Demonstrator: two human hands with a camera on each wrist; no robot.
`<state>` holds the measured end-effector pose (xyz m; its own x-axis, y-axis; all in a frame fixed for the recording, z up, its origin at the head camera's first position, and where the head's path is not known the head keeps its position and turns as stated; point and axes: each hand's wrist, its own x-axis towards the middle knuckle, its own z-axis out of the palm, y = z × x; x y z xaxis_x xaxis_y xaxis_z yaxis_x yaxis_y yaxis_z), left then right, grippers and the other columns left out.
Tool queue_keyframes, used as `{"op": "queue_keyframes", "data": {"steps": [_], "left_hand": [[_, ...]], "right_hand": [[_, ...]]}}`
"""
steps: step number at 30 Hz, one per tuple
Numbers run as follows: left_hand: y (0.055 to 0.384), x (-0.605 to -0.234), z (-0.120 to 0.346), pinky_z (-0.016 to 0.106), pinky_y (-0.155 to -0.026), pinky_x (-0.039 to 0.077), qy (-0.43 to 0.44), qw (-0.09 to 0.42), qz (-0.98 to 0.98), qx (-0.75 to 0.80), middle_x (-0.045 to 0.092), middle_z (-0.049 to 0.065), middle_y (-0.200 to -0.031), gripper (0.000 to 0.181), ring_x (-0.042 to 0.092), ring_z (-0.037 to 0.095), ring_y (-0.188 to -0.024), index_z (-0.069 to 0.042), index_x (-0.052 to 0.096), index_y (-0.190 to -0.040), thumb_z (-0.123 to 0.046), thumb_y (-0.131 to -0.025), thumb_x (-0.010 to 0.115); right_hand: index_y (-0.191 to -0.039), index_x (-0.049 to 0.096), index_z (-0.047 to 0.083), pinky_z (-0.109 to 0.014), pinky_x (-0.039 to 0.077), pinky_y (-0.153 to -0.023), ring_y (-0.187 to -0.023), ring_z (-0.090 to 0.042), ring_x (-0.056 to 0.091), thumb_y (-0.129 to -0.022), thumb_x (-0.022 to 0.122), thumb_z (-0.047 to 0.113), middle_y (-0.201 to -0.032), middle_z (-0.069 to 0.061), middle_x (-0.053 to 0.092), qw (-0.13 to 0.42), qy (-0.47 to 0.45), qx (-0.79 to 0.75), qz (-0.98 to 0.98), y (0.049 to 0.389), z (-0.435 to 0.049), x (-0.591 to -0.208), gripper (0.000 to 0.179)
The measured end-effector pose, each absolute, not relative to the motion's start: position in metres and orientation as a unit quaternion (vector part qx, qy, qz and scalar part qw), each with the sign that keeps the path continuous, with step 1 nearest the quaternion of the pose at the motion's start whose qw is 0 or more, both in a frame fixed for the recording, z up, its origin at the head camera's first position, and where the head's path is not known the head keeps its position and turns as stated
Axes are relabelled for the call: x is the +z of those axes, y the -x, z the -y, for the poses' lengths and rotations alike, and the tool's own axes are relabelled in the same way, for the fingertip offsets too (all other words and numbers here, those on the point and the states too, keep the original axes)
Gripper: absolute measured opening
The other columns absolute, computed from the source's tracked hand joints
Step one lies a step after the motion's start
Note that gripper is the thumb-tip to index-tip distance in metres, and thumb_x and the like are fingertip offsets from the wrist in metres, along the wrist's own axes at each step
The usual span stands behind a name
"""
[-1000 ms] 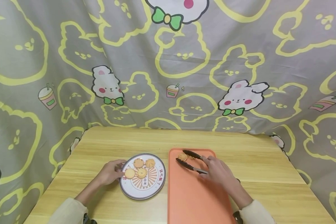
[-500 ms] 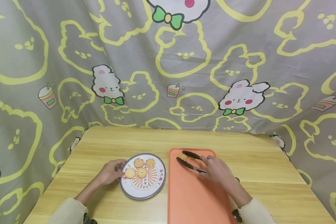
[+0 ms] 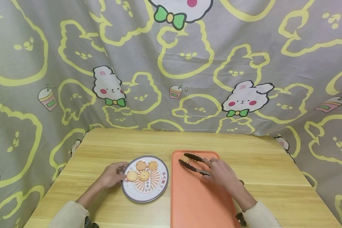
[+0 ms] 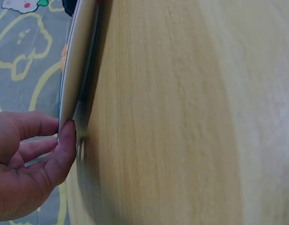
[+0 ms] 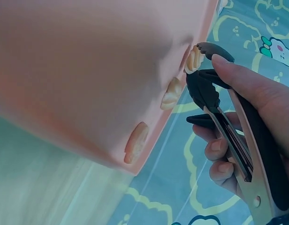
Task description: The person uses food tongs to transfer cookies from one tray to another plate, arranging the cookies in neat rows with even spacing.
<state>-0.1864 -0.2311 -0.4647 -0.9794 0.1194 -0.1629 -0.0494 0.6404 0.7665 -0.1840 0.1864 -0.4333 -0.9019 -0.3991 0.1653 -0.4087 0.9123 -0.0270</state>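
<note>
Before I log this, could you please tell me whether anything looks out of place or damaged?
Nothing stands out: the four cookies on the plate look whole, and the tongs and orange tray show no visible damage or spill.

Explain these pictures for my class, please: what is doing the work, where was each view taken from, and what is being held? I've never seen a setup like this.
There is no machine at work, just one person using bare hands. The head view looks forward and down; the other two views come from the wrists, each looking at its own hand's work.

On the wooden table are a round plate with four cookies and an orange tray. The left hand pinches the plate's rim. The right hand holds black-tipped tongs over the tray. In the right wrist view, one cookie is at the tongs' tips, though I can't tell how firmly it is gripped. Two other cookies lie in the tray.
</note>
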Motion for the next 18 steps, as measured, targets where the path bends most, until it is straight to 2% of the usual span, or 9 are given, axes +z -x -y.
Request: {"op": "queue_keyframes", "data": {"steps": [9, 13, 18], "left_hand": [[0.187, -0.465, 0.231, 0.024, -0.054, 0.057, -0.018, 0.097, -0.9, 0.424, 0.059, 0.019, -0.107, 0.055, 0.059, 0.016, -0.077, 0.006, 0.05, -0.131, 0.004, -0.078, 0.066], [0.187, -0.465, 0.231, 0.024, -0.054, 0.057, -0.019, 0.097, -0.9, 0.425, 0.059, 0.019, -0.108, 0.054, 0.059, 0.016, -0.077, 0.006, 0.05, -0.131, 0.005, -0.078, 0.066], [0.186, -0.465, 0.232, 0.024, -0.054, 0.057, -0.024, 0.096, -0.899, 0.426, 0.058, 0.019, -0.108, 0.054, 0.059, 0.016, -0.077, 0.006, 0.05, -0.13, 0.005, -0.078, 0.066]], "right_hand": [[-0.121, 0.065, 0.009, -0.017, 0.035, -0.043, -0.052, -0.008, 0.044, -0.068, 0.08, 0.042, -0.091, -0.006, 0.065, 0.096, -0.22, 0.036, 0.97, 0.18, -0.179, -0.425, 0.064], [-0.122, 0.065, 0.01, -0.016, 0.034, -0.042, -0.052, -0.008, 0.044, -0.068, 0.081, 0.042, -0.089, -0.005, 0.065, 0.099, -0.23, 0.045, 0.967, 0.177, -0.173, -0.42, 0.065], [-0.123, 0.064, 0.011, -0.018, 0.043, -0.047, -0.062, -0.012, 0.055, -0.067, 0.081, 0.042, -0.096, -0.004, 0.066, 0.097, -0.232, 0.058, 0.966, 0.172, -0.163, -0.416, 0.067]]}}
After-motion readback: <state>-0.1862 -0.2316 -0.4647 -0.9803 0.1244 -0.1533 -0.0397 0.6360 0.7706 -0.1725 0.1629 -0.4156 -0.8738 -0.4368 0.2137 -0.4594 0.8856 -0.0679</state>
